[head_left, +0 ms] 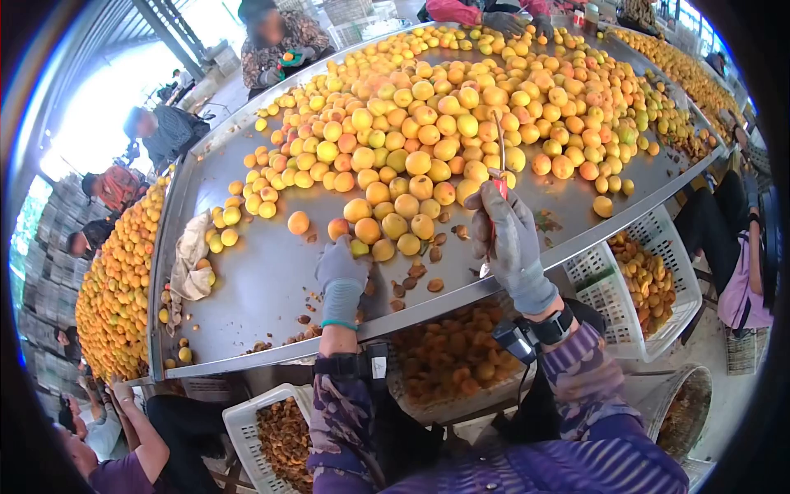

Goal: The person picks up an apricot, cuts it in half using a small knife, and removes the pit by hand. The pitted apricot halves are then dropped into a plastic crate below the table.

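Note:
My left hand (341, 270), in a grey glove, reaches to the near edge of the apricot heap. Its fingers are closed at an apricot (338, 229), and a greener apricot (359, 247) sits right beside them. My right hand (512, 243), also gloved, is wrapped round a red-handled knife (500, 183) above the table's front edge. The knife's thin, curved metal part points up and away, in front of the fruit. Apricot pits (434, 285) and scraps lie on the metal table (263, 296) between and around my hands.
Under the table edge stands a crate of apricot halves (453, 354), with white crates (605, 296) (239, 424) to the right and left. A crumpled cloth (192, 255) lies at the table's left. Several people, including a person in camouflage (288, 41), are around the tables.

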`<action>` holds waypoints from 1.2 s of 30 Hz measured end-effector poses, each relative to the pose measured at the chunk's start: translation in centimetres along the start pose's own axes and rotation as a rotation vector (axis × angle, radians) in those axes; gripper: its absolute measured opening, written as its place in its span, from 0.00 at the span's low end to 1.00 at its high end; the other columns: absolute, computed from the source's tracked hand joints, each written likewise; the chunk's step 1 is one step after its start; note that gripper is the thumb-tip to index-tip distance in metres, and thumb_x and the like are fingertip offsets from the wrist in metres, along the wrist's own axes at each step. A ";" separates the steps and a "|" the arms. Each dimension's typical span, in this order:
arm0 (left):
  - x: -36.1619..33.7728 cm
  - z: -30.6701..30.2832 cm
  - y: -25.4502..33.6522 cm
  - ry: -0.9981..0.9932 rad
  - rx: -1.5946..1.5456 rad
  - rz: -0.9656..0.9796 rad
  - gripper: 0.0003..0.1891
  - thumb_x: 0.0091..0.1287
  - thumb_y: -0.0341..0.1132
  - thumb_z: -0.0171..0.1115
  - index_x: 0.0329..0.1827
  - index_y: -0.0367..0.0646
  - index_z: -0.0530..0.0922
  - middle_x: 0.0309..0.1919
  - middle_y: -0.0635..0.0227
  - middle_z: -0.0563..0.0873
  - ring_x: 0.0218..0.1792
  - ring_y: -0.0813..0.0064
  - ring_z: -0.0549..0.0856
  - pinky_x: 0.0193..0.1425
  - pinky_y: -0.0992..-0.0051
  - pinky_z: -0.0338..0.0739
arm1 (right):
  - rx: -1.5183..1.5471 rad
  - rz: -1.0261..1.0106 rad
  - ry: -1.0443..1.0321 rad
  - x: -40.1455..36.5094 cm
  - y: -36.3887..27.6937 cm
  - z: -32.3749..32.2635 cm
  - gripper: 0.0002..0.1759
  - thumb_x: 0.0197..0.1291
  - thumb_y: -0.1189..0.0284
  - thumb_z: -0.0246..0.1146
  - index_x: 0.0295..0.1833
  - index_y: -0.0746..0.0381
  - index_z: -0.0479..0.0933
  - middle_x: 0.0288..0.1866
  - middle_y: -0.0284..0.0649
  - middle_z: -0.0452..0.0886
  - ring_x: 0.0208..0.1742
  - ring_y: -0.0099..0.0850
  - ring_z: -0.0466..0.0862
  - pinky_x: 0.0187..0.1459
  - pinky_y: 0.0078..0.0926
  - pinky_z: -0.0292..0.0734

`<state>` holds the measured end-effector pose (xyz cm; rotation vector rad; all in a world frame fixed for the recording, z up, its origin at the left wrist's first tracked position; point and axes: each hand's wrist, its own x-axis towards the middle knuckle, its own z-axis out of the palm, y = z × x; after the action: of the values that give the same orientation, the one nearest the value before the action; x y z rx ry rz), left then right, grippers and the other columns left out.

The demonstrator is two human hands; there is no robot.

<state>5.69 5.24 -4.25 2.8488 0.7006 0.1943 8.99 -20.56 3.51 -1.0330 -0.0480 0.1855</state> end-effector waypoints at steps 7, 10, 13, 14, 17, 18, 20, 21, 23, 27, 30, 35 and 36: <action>-3.3 -3.6 2.6 0.010 -1.320 0.182 0.27 0.57 0.34 0.70 0.59 0.42 0.70 0.44 0.61 0.84 0.42 0.69 0.82 0.39 0.76 0.77 | -0.201 0.013 -0.214 -1.3 -0.5 0.3 0.25 0.72 0.50 0.49 0.42 0.63 0.75 0.17 0.28 0.66 0.15 0.16 0.64 0.18 0.15 0.60; -5.5 -5.3 4.7 -0.171 -1.791 0.327 0.25 0.61 0.31 0.68 0.61 0.39 0.69 0.52 0.60 0.81 0.45 0.73 0.81 0.42 0.79 0.77 | -0.272 -0.010 -0.383 -1.9 0.5 0.5 0.26 0.72 0.48 0.48 0.40 0.62 0.73 0.18 0.27 0.66 0.19 0.14 0.65 0.22 0.15 0.62; -6.3 -5.5 6.0 -0.257 -1.961 0.377 0.27 0.65 0.31 0.64 0.67 0.39 0.67 0.55 0.58 0.79 0.51 0.70 0.80 0.51 0.75 0.76 | -0.203 -0.045 -0.485 -2.2 2.5 0.9 0.17 0.73 0.57 0.52 0.39 0.60 0.71 0.21 0.24 0.66 0.21 0.12 0.64 0.23 0.12 0.58; -6.7 -5.9 6.6 -0.277 -2.108 0.249 0.32 0.63 0.28 0.67 0.70 0.38 0.64 0.54 0.59 0.80 0.45 0.71 0.83 0.47 0.74 0.80 | -0.296 -0.052 -0.526 -2.4 2.4 0.7 0.17 0.73 0.57 0.53 0.38 0.60 0.71 0.22 0.23 0.66 0.23 0.12 0.64 0.24 0.13 0.58; -7.0 -6.2 6.5 -0.395 -2.184 0.301 0.32 0.62 0.27 0.67 0.69 0.36 0.64 0.54 0.60 0.79 0.45 0.71 0.83 0.49 0.73 0.80 | -0.317 -0.023 -0.559 -3.3 2.4 1.3 0.19 0.72 0.55 0.53 0.38 0.61 0.72 0.22 0.23 0.65 0.23 0.12 0.64 0.24 0.13 0.59; -7.0 -6.2 6.4 -0.389 -2.187 0.299 0.32 0.62 0.27 0.67 0.69 0.36 0.64 0.54 0.60 0.79 0.45 0.71 0.83 0.49 0.73 0.80 | -0.320 -0.021 -0.564 -3.4 2.4 1.3 0.19 0.72 0.55 0.53 0.38 0.61 0.72 0.22 0.23 0.65 0.23 0.12 0.64 0.24 0.13 0.59; -6.9 -6.0 6.1 -0.350 -2.098 0.301 0.31 0.62 0.28 0.68 0.68 0.36 0.66 0.53 0.61 0.79 0.45 0.72 0.83 0.48 0.74 0.80 | -0.317 -0.072 -0.602 -3.6 2.2 1.5 0.21 0.72 0.53 0.52 0.38 0.61 0.71 0.22 0.24 0.65 0.22 0.13 0.64 0.24 0.14 0.60; -6.9 -5.9 6.1 -0.348 -2.101 0.300 0.31 0.62 0.28 0.68 0.68 0.36 0.66 0.53 0.61 0.79 0.45 0.72 0.83 0.48 0.74 0.80 | -0.320 -0.070 -0.603 -3.7 2.0 1.5 0.21 0.72 0.53 0.52 0.38 0.61 0.71 0.22 0.24 0.65 0.22 0.13 0.64 0.24 0.14 0.60; -6.8 -6.0 6.1 -0.330 -1.988 0.329 0.31 0.59 0.28 0.70 0.66 0.36 0.67 0.51 0.63 0.80 0.46 0.73 0.82 0.49 0.75 0.79 | -0.260 -0.027 -0.648 -3.9 0.9 1.7 0.23 0.72 0.51 0.51 0.39 0.62 0.73 0.21 0.24 0.66 0.21 0.13 0.64 0.24 0.14 0.60; -6.8 -5.6 5.8 -0.322 -1.852 0.408 0.34 0.59 0.31 0.71 0.68 0.38 0.66 0.53 0.58 0.80 0.50 0.70 0.81 0.53 0.73 0.77 | -0.256 0.034 -0.692 -3.8 0.2 1.2 0.25 0.72 0.50 0.50 0.39 0.62 0.75 0.20 0.25 0.67 0.21 0.14 0.65 0.24 0.14 0.60; -6.9 -5.6 6.1 -0.305 -1.800 0.407 0.33 0.57 0.30 0.72 0.66 0.38 0.67 0.53 0.57 0.80 0.50 0.71 0.82 0.52 0.73 0.78 | -0.291 0.063 -0.716 -3.7 0.1 1.1 0.26 0.72 0.49 0.49 0.40 0.63 0.76 0.20 0.25 0.68 0.20 0.14 0.66 0.24 0.14 0.61; -6.9 -5.7 6.3 -0.295 -1.708 0.403 0.33 0.55 0.28 0.73 0.64 0.38 0.68 0.53 0.58 0.80 0.48 0.72 0.82 0.51 0.74 0.79 | -0.328 0.054 -0.707 -3.6 0.2 0.8 0.25 0.72 0.51 0.50 0.41 0.64 0.75 0.21 0.25 0.67 0.22 0.14 0.66 0.24 0.15 0.61; -6.9 -5.7 6.4 -0.297 -1.708 0.403 0.33 0.55 0.28 0.73 0.64 0.38 0.68 0.53 0.58 0.80 0.48 0.72 0.82 0.51 0.74 0.79 | -0.329 0.054 -0.706 -3.6 0.2 0.7 0.25 0.72 0.51 0.50 0.41 0.64 0.75 0.21 0.25 0.67 0.22 0.14 0.66 0.24 0.15 0.61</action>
<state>1.45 -2.60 2.15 1.2475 -0.1764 0.2378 5.33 -20.49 3.89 -1.2526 -0.7096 0.6001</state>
